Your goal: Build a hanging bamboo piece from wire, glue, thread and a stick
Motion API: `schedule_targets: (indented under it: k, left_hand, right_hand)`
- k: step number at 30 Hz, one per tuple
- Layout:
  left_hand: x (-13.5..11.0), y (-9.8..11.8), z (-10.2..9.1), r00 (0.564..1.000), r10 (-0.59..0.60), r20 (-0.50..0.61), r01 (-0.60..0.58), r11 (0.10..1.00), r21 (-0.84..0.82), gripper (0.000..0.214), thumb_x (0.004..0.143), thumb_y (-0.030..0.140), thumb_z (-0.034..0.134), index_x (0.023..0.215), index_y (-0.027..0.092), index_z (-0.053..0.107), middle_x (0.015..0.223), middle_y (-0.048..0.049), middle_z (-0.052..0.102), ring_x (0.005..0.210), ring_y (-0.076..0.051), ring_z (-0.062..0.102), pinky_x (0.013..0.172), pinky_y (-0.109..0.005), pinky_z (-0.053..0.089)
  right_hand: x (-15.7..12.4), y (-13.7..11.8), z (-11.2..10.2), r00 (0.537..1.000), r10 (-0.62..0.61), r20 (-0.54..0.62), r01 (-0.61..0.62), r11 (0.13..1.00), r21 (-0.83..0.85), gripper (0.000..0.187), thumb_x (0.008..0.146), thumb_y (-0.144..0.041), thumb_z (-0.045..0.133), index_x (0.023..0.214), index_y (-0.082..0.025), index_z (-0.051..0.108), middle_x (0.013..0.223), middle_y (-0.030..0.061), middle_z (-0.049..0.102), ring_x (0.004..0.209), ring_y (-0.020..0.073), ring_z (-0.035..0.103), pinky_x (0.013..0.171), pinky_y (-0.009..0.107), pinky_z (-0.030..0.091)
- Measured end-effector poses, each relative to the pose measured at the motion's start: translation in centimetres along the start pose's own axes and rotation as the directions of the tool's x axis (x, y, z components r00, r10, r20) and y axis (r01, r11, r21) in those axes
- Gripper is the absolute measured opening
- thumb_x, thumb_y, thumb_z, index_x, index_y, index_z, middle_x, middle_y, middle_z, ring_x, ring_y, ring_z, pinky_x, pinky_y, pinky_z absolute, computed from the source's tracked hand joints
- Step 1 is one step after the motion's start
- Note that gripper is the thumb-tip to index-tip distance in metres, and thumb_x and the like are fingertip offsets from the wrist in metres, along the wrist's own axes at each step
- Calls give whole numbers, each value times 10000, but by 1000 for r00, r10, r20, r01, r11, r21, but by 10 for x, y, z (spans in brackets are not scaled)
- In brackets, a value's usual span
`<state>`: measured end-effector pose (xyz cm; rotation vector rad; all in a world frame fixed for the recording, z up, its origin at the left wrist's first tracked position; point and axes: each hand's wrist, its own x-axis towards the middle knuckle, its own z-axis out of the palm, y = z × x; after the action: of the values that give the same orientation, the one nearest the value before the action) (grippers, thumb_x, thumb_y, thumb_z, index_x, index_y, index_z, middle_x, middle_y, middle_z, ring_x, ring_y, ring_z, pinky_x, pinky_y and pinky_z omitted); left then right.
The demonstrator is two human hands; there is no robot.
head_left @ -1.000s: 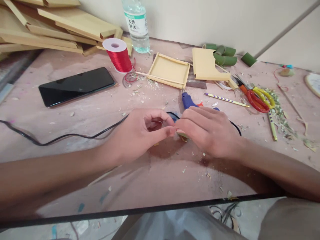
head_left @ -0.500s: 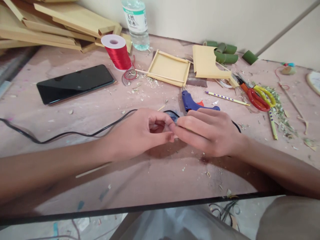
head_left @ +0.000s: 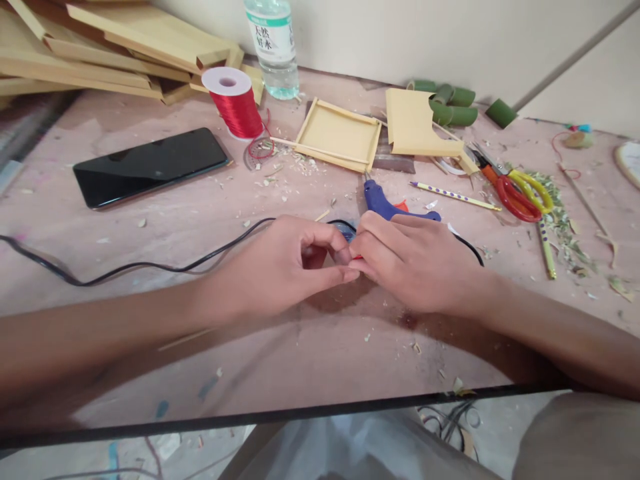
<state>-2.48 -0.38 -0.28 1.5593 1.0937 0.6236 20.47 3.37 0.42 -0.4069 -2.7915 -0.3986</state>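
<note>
My left hand (head_left: 285,267) is closed in a pinch, thumb and forefinger meeting at the fingertips of my right hand (head_left: 420,260). The right hand's fingers are curled and pressed together too. A sliver of something red (head_left: 357,257) shows between the fingertips; its kind is hidden by them. Just beyond the right hand lies a blue glue gun (head_left: 383,202), its nozzle pointing away from me. Its black cord (head_left: 195,269) seems to run behind both hands. Under the left forearm a thin wooden stick (head_left: 183,341) lies on the table.
Behind stand a red thread spool (head_left: 237,113) and a water bottle (head_left: 274,53). A black phone (head_left: 153,167) lies left. Towards the back are a shallow tan tray (head_left: 340,133) and green bamboo pieces (head_left: 453,115); scissors (head_left: 520,193) and a dotted pencil (head_left: 455,196) lie right.
My right hand's fingers have curled in more, and a bit of red now shows at the fingertips. The left thumb has shifted slightly right. The things on the table have stayed put.
</note>
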Motion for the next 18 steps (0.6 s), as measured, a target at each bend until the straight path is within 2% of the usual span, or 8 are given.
schedule_targets:
  k: [4,7,10,13,15,18]
  left_hand:
    - [-3,-2,4,994,84,-64,-76,990,121,212,900,332,753,747,187,734,588,49,581,544,-93,459,514,-208,343]
    - [-5,-3,6,991,110,-77,-96,983,156,177,895,291,725,748,191,736,593,50,591,550,-94,477,518,-213,347]
    - [-5,-1,7,988,89,-125,-77,992,101,161,883,267,727,746,183,735,602,42,615,545,-92,490,510,-213,353]
    - [-2,0,4,979,0,-206,-16,997,-76,150,866,282,789,773,178,735,583,39,619,508,-94,507,466,-210,339]
    - [1,-2,2,970,-35,-239,-6,985,-172,160,860,305,830,822,179,740,588,40,639,504,-99,544,458,-201,360]
    - [3,-5,1,967,-35,-254,-23,975,-221,196,864,330,869,882,177,748,652,25,712,541,-104,601,477,-193,397]
  right_hand:
    - [1,-2,-1,995,41,90,-49,995,90,208,1144,-209,478,1045,-164,656,980,73,694,750,183,584,664,332,422]
    - [2,-4,-4,987,114,117,-132,977,164,286,1167,-307,474,987,-176,654,931,49,684,718,178,588,659,345,436]
    - [2,-4,-7,966,257,0,-250,938,241,276,1154,-373,504,1043,-169,654,1040,94,708,876,213,650,741,364,492]
    - [0,-4,-8,935,314,-166,-266,928,260,117,1098,-273,570,1129,-186,642,1195,141,713,1094,276,636,956,445,514]
    - [-2,-3,-6,937,290,-197,-230,933,279,76,1073,-216,583,1123,-198,638,1165,122,723,1077,274,625,990,472,505]
    - [-1,-2,-1,945,277,-174,-207,918,339,94,1076,-210,576,1134,-184,646,1102,100,739,1013,262,633,940,460,528]
